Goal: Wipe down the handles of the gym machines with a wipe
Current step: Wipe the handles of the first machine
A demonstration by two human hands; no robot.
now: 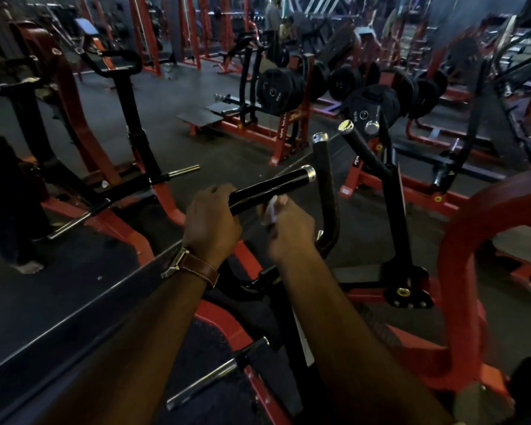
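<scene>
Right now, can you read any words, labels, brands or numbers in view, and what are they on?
None can be read for sure.
Weight plates: pale markings, too blurred.
Red frame upright: dark vertical lettering, unreadable.
White sticker on red base: too small.
Watch: face turned away.

One head-worn camera looked forward and down from close above the person's forearms. It faced toward twelve o'clock across the gym floor (172, 96), with the weight plates (276, 90) farther off near one o'clock.
</scene>
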